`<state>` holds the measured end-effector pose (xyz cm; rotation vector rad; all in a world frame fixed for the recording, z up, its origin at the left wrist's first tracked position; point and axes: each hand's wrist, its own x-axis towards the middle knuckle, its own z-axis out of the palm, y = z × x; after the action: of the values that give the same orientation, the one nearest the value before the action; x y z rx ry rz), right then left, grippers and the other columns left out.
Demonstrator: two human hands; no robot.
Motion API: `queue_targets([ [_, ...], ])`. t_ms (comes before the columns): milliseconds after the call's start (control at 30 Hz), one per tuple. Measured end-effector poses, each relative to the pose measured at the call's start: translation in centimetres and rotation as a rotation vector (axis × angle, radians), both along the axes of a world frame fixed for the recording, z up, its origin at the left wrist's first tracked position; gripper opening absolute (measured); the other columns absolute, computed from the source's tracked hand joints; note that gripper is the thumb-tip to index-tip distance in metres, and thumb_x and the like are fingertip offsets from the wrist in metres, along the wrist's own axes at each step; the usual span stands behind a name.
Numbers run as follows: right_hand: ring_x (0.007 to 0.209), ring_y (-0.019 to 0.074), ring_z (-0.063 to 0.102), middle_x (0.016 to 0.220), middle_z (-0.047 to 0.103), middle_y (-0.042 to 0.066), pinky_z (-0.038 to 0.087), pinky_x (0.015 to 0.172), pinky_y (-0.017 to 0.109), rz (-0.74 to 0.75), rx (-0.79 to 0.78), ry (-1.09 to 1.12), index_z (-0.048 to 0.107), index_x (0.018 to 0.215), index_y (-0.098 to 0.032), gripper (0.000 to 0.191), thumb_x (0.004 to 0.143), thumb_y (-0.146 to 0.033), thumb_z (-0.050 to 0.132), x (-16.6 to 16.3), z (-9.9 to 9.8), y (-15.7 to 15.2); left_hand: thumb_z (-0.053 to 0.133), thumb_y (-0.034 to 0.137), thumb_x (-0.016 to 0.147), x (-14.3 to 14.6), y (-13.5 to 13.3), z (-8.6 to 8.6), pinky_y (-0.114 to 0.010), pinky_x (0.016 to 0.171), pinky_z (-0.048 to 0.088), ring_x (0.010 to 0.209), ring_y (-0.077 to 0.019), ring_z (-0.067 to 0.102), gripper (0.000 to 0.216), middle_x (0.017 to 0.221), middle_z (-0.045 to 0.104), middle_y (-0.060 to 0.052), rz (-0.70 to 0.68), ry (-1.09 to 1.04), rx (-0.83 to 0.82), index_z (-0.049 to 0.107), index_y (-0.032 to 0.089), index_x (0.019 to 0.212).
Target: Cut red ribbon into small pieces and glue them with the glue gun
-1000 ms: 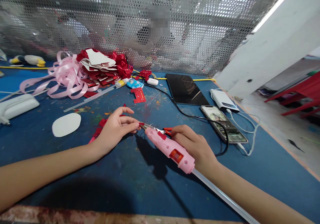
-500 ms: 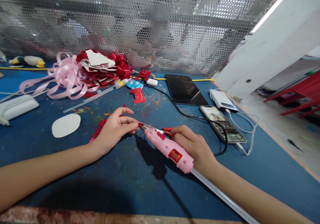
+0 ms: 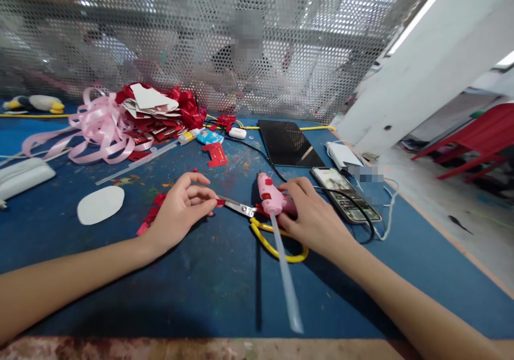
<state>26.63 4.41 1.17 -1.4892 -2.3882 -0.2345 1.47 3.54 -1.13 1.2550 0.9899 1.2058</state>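
My left hand is closed in a pinch on a small red piece of ribbon that pokes out past the fingertips. Around the handle of a pink glue gun my right hand is closed; the gun's nozzle points away from me. A long clear glue stick sticks out of its rear, towards me. Scissors with yellow handles lie beneath the gun, their blades pointing at my left hand. Beside my left wrist is a strip of red ribbon, partly hidden.
A white rounded card lies at left. Behind are pink ribbon, red ribbon with stacked cut pieces and a loose glue stick. A phone, power bank, black tablet-like slab and cables occupy the right.
My right hand has drawn the glue gun away from my left fingertips, to the right, and turned it so its nozzle points away. The yellow-handled scissors now show. My left hand keeps its pinch.
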Motion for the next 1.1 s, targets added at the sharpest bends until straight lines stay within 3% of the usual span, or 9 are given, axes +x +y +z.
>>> queue_targets([
  [100, 0.098, 0.0223, 0.055, 0.107, 0.054, 0.011, 0.047, 0.083, 0.037, 0.205, 0.026, 0.277, 0.052, 0.101, -0.018, 0.042, 0.061, -0.005, 0.048, 0.2, 0.7, 0.3, 0.062, 0.017, 0.079, 0.1, -0.6, 0.1, -0.02, 0.062, 0.048, 0.074, -0.0099, 0.063, 0.028, 0.078, 0.064, 0.005, -0.07, 0.045, 0.06, 0.04, 0.022, 0.096],
  [200, 0.089, 0.0168, 0.057, 0.094, 0.06, 0.006, 0.048, 0.079, 0.032, 0.393, 0.139, 0.501, 0.054, 0.094, -0.021, 0.03, 0.071, -0.002, 0.049, -0.7, 1.0, -0.4, 0.06, 0.017, 0.081, 0.2, -1.4, 0.1, -0.021, 0.066, 0.047, 0.071, -0.0086, 0.063, 0.028, 0.079, 0.065, 0.005, -0.197, 0.06, 0.067, 0.038, 0.023, 0.097],
  [333, 0.082, 0.0125, 0.06, 0.085, 0.065, 0.003, 0.048, 0.074, 0.027, 0.733, 0.054, 0.47, 0.056, 0.09, -0.02, 0.019, 0.081, -0.004, 0.052, -2.4, 0.1, -1.6, 0.059, 0.019, 0.082, 0.5, -2.1, 0.1, -0.024, 0.067, 0.046, 0.068, -0.0093, 0.061, 0.032, 0.079, 0.065, 0.005, -0.403, 0.099, 0.006, 0.035, 0.025, 0.102],
  [433, 0.078, 0.0113, 0.058, 0.086, 0.067, 0.003, 0.046, 0.071, 0.026, 0.889, 0.025, 0.362, 0.058, 0.09, -0.017, 0.016, 0.083, -0.004, 0.051, -3.2, -0.6, -1.9, 0.06, 0.021, 0.081, 0.6, -2.3, 0.2, -0.026, 0.066, 0.043, 0.068, -0.0106, 0.058, 0.037, 0.079, 0.066, 0.005, -0.487, 0.195, -0.003, 0.033, 0.025, 0.107],
  [733, 0.073, 0.0102, 0.055, 0.08, 0.068, 0.001, 0.041, 0.067, 0.026, 0.9, 0.014, 0.226, 0.062, 0.085, -0.015, 0.011, 0.089, -0.017, 0.052, -3.3, -1.3, -2.0, 0.062, 0.026, 0.079, 0.7, -2.4, 1.2, -0.027, 0.068, 0.039, 0.067, -0.0119, 0.054, 0.041, 0.078, 0.068, 0.003, -0.483, 0.347, -0.022, 0.033, 0.024, 0.108],
  [1100, 0.078, 0.0114, 0.057, 0.083, 0.068, 0.002, 0.045, 0.071, 0.027, 0.865, 0.025, 0.285, 0.061, 0.084, -0.016, 0.011, 0.087, -0.012, 0.051, -3.6, -1.0, -2.2, 0.063, 0.023, 0.077, 0.7, -2.3, 0.9, -0.028, 0.071, 0.041, 0.072, -0.0146, 0.062, 0.04, 0.078, 0.07, 0.002, -0.385, 0.391, 0.073, 0.037, 0.023, 0.107],
])
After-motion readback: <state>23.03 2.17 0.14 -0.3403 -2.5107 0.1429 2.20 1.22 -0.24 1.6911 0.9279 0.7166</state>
